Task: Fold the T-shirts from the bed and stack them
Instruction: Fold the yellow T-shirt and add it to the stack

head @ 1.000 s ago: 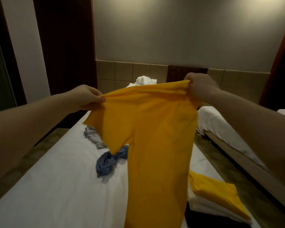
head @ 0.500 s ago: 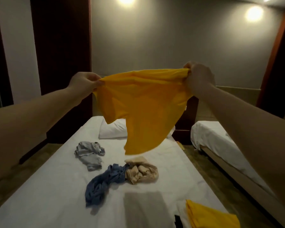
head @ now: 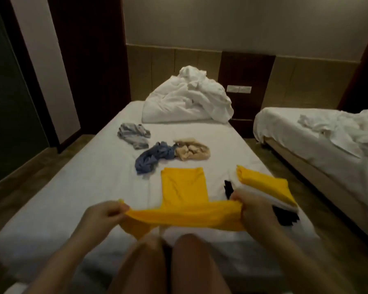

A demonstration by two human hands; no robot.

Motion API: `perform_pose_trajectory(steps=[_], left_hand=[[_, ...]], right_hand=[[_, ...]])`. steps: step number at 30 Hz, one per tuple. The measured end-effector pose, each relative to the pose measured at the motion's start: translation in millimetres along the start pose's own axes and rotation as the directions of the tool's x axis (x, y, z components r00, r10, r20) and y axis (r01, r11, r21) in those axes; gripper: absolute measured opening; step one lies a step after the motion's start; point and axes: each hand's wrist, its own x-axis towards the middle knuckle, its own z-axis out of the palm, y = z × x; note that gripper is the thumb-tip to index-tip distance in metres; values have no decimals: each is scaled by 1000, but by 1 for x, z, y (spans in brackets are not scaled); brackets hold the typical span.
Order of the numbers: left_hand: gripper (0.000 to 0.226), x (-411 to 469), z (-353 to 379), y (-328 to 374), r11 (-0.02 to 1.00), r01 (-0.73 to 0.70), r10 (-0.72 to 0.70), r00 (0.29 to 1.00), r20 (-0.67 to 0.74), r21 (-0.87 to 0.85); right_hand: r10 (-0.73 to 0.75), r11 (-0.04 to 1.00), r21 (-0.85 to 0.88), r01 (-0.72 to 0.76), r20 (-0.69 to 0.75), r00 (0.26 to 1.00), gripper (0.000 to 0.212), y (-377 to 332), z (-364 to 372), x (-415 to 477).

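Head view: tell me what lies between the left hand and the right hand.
The yellow T-shirt, in the head view: left hand and right hand each grip an end of its near edge, its far part flat on the bed.

Your left hand [head: 105, 214] grips the left end of the near edge of the bright yellow fabric T-shirt [head: 184, 187], fingers curled round the bunched cloth. Your right hand [head: 256, 209] grips the right end of that edge in the same way. Both hands are roughly level and well apart. Both forearms are bare and reach forward towards the shirt.
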Motion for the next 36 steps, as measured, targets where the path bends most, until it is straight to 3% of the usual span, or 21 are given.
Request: perform_pose_trajectory(steps=[2,4,6,8,10,12,16,18,20,21,27,29,31,32,34,36], left_hand=[[60,-30,20,-37,999,5,-7,998,65,35],[50,-49,30,-55,997,-6,0,997,81,81],[34,-59,32,-60,995,-20,20,1000,6,97],[18,-60,32,-57,988,-82,92,993,-73,132],[16,-58,29,-52,973,-154,174,978,-111,171],[12,-58,27,-48,967,-179,203,971,-123,182],[6,-66,34,-54,980,-92,83,995,55,177],[15,-78,42,-60,972,-76,34,982,188,222],[23,-88,50,-66,971,-68,12,972,236,230],[27,-91,54,-70,973,-61,9,973,229,222],[26,-91,63,-81,989,85,-103,984,146,122],[12,-91,64,-74,994,93,-98,991,88,60],[24,-91,61,-65,996,62,-63,998,8,62],[20,-90,59,-61,997,34,-32,999,-21,66],[13,-92,55,-57,996,-47,48,999,-11,82],[23,-96,53,-65,991,-92,86,994,65,98]], right_hand=[[47,998,33,-51,118,992,21,7,24,-41],[60,997,40,-68,174,983,18,13,37,-64],[46,998,38,-54,195,980,20,20,42,-72],[24,998,52,-33,172,985,27,22,38,-73],[5,997,78,-15,127,992,21,16,29,-71],[-4,997,76,-4,107,994,28,11,21,-68],[-3,995,101,-26,279,960,18,20,32,-80],[23,997,62,-55,422,906,19,24,43,-98],[38,995,60,-78,494,869,35,24,51,-115],[19,992,97,-77,496,868,40,24,53,-122],[-54,981,191,-45,484,874,23,22,56,-125],[-122,975,219,30,419,900,19,18,58,-123],[-142,952,304,40,321,936,25,14,56,-122],[-135,929,370,16,297,945,24,15,52,-121],[-148,911,413,-7,342,928,12,17,47,-124],[-176,955,295,19,517,838,32,22,45,-128]])
